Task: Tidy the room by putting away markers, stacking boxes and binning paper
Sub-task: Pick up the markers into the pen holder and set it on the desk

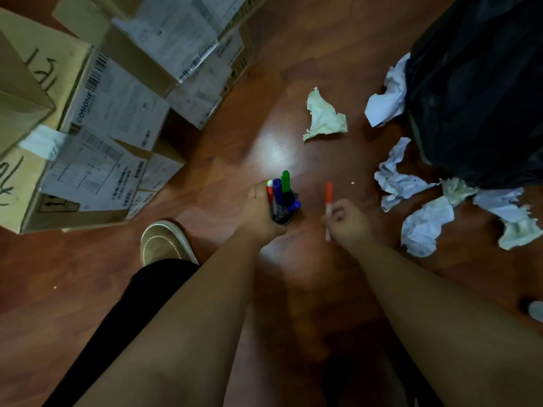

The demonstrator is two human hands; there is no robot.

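My left hand (258,211) grips a black marker cup (286,214) low over the wooden floor. Green, blue and red markers stick out of the cup. My right hand (346,223) is shut on an orange marker (328,195), held upright just right of the cup and apart from it. Several crumpled papers lie on the floor: a pale green one (323,117) ahead, white ones (388,96) against the bin bag and a white one (424,226) to the right of my right hand. Cardboard boxes (97,133) with shipping labels stand at the left.
A black bin bag (482,89) fills the upper right. More boxes (188,39) stand at the back left. My shoe (166,242) and dark trouser leg are at the lower left. A small grey object (536,311) sits at the right edge.
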